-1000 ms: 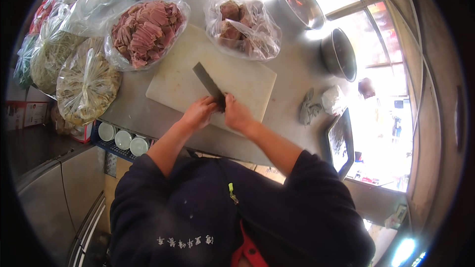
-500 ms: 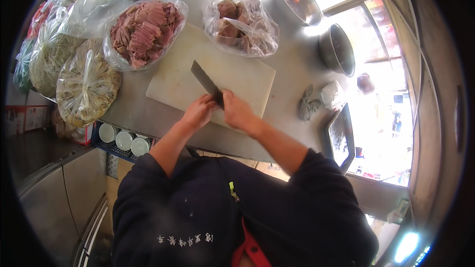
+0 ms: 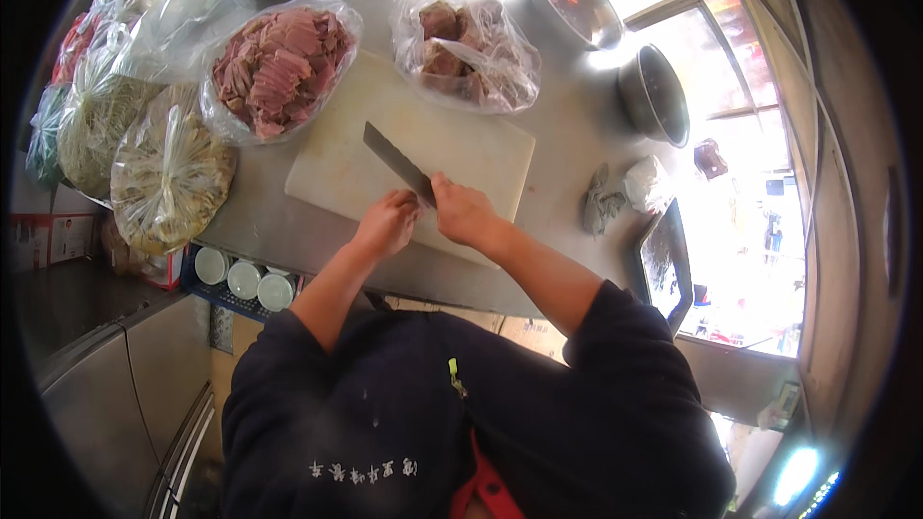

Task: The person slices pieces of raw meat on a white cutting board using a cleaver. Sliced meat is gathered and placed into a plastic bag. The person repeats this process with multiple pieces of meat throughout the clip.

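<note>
A kitchen knife with a broad dark blade points up and left above the white cutting board. Its handle is in my right hand, whose fingers are wrapped round it. Just left of the knife's handle end, my left hand is closed with its fingers curled together; what they hold, if anything, is too small to make out. Beyond the board's left corner lies an open plastic bag of sliced meat. Another clear bag with brown meat chunks rests at the board's far edge.
Two metal bowls stand at the far right of the steel counter. A crumpled grey cloth or bag, a white bag and a black-rimmed tray sit nearer. Several filled plastic bags crowd the left; lidded tubs are below.
My left hand has drawn slightly down and away from the knife. The blade has tilted a little further left, with my right hand still round the handle.
</note>
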`<state>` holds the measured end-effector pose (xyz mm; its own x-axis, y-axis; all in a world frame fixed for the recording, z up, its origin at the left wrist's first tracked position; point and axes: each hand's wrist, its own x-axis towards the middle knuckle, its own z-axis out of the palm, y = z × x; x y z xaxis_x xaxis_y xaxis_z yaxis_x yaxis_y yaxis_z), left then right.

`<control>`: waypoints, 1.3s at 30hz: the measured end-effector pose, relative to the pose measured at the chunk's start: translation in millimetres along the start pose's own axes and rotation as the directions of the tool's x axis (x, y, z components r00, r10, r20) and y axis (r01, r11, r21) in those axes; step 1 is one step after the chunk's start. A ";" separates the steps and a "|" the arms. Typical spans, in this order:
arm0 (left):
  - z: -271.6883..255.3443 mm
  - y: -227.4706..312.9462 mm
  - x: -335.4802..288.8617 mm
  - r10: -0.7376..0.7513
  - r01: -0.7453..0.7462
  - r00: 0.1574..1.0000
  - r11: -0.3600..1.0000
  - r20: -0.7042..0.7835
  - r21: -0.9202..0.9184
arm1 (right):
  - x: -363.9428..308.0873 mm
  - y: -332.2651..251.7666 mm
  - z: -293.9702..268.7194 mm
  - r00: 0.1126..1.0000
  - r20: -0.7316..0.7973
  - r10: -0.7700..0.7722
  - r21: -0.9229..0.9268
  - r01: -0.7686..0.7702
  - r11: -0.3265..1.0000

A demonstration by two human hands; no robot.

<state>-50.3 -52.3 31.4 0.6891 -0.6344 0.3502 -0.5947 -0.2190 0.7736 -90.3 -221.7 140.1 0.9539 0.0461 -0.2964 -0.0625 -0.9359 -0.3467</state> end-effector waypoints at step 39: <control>6.7 -12.3 -14.2 0.085 -0.085 0.996 0.996 0.017 0.020 | -18.3 -5.8 -3.3 0.985 0.131 0.110 0.117 -0.125 0.985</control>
<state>-55.5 -45.6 13.3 0.6290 -0.6633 0.4055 -0.6595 -0.1790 0.7301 -106.4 -218.3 150.5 0.8947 -0.0116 -0.4466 -0.2155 -0.8869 -0.4087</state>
